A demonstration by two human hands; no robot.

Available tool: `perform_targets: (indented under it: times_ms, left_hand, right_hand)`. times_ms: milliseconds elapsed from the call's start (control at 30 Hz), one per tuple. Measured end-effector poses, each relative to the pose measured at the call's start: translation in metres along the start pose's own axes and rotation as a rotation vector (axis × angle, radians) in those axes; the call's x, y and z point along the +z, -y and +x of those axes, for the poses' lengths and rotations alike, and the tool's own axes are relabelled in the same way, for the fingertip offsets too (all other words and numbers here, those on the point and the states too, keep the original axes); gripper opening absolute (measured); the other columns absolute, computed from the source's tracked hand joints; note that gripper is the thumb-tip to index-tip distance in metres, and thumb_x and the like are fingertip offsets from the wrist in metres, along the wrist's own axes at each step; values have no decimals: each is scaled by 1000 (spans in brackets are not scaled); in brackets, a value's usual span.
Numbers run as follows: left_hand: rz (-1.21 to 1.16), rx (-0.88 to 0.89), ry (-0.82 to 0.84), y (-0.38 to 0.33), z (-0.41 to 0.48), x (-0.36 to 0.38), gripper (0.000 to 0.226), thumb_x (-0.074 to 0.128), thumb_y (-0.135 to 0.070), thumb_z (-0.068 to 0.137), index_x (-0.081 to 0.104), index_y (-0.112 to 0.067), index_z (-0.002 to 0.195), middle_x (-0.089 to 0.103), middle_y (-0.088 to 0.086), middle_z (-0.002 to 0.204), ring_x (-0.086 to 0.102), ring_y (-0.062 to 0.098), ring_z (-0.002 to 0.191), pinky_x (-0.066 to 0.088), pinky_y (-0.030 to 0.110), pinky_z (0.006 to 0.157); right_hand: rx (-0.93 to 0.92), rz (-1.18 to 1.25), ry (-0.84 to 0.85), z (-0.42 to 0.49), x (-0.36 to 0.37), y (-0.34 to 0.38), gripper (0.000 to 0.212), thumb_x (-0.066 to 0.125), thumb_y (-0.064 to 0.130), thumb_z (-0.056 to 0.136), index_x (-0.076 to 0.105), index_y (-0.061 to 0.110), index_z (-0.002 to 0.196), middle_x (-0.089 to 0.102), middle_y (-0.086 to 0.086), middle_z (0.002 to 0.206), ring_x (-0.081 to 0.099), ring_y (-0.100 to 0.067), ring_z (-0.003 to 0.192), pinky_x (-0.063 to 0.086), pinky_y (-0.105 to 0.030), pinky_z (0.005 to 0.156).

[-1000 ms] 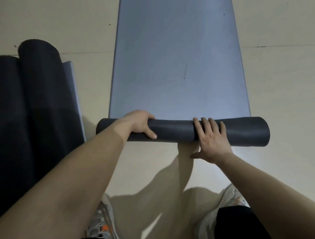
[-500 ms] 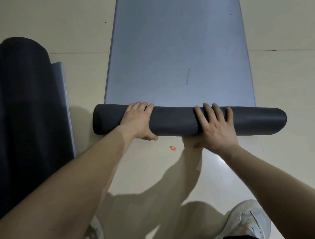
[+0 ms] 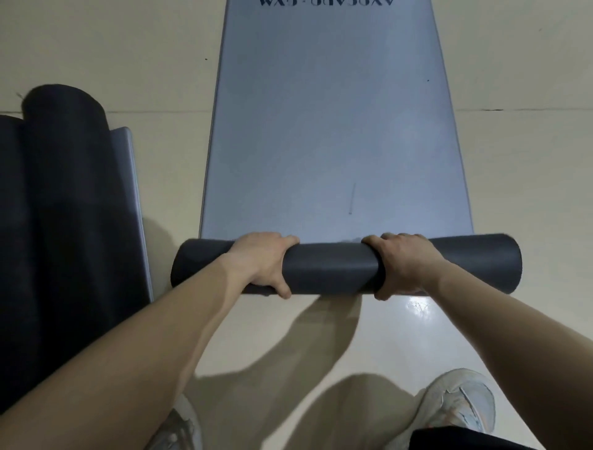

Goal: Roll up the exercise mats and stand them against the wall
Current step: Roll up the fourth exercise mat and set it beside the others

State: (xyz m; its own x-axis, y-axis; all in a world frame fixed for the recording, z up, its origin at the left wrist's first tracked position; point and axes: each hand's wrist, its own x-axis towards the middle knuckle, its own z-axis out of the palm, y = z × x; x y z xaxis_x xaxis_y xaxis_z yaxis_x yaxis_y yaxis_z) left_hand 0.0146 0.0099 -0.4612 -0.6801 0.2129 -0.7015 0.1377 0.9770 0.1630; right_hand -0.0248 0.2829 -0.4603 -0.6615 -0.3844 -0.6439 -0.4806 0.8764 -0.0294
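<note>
1. The fingers [image 3: 290,240] of the left hand [image 3: 261,260] curl over the top of the roll [image 3: 333,268]. The thumb is hooked round its near underside, so this hand is clenched on the roll.
2. The right hand [image 3: 401,263] grips the same way, with its fingers wrapped over the far side and its thumb at the near lower edge.
3. A bare dark stretch of roll shows between the two hands, and a length sticks out beyond each one.
4. The roll lies on the floor [image 3: 96,48] in the middle of the frame, with its long axis running left to right.
5. The still-flat part of the mat [image 3: 337,128] runs from the roll straight up to the top of the frame, at right angles to the roll. Upside-down lettering [image 3: 325,2] is cut off at the top edge.
6. Both ends of the roll reach past the side edges of the flat part.
7. To the right of the mat, bare floor reaches the frame edge, crossed by a thin seam [image 3: 513,110].
8. To the left, a strip of floor separates the mat from a second mat [image 3: 64,192]. This one is dark and rolled, with its long axis running up and down the left of the frame and a grey flap along its right side. The left end of the roll is near that flap but apart from it.
9. Below the roll, shadowed floor leads down to two shoes [image 3: 459,404] at the bottom of the frame.
</note>
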Motion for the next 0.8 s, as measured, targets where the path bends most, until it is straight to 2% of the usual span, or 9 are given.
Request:
perform_targets:
  times_ms: [67,167,300,367,467,533,633,700,800]
  left_hand:
    - [-48,17,121,-4,-3,0,100,89,-60,57,43,-36,143,62,-6,121,59,23,108,50,38,86]
    - [-138,26,208,-2,-1,-9,91,92,-56,54,53,-41,135,66,-12,114,61,20,107,52,37,90]
    - [-213,-15,227,3,2,-21,85,93,-56,53,58,-46,129,66,-18,108,62,19,107,52,39,93]
    - [-177,-85,45,2,-10,-16,88,85,-65,62,51,-46,141,63,-11,124,59,22,117,49,41,96]
    - [-24,-184,-455,-16,-33,16,69,54,-70,90,48,-35,148,53,2,150,48,29,136,36,43,109]
    - [42,-198,-430,-33,-37,39,100,44,-83,84,19,-24,161,16,15,168,15,39,154,13,51,123]
    - [122,-195,-357,-30,-15,51,140,60,-91,64,-11,-19,161,-6,18,169,-7,43,155,-5,56,123]
    - [109,-164,-431,-16,3,42,138,69,-86,61,-1,-22,161,10,15,168,6,39,154,2,53,125]
    - [74,-98,-441,2,31,12,129,71,-85,56,16,-25,157,33,6,158,28,30,146,15,48,123]
  right_hand:
    - [-3,40,66,-12,7,2,107,83,63,57,33,39,149,59,7,126,60,-22,113,47,-42,101]
    - [69,21,-73,-29,29,13,127,85,66,58,16,29,159,47,-3,148,46,-27,137,24,-57,121]
    - [109,-19,-343,-38,67,28,120,89,58,46,34,25,147,50,-7,134,46,-33,127,27,-62,110]
    - [100,54,-266,-25,54,21,109,82,56,51,33,32,145,50,-2,132,48,-30,125,26,-60,110]
    - [71,184,-22,4,7,1,108,82,61,49,34,45,144,53,5,128,52,-26,121,32,-54,109]
    - [59,248,69,18,-13,-7,111,87,63,47,37,48,144,53,7,127,52,-25,120,36,-50,107]
    - [57,193,-147,12,-5,-7,113,86,69,50,39,38,149,51,0,138,48,-29,131,28,-55,115]
    - [90,71,-410,-4,25,2,110,85,61,58,39,24,151,49,-9,144,44,-34,136,20,-60,117]
    - [151,-49,-541,3,53,12,117,88,41,60,30,11,157,36,-21,156,31,-44,145,11,-64,116]
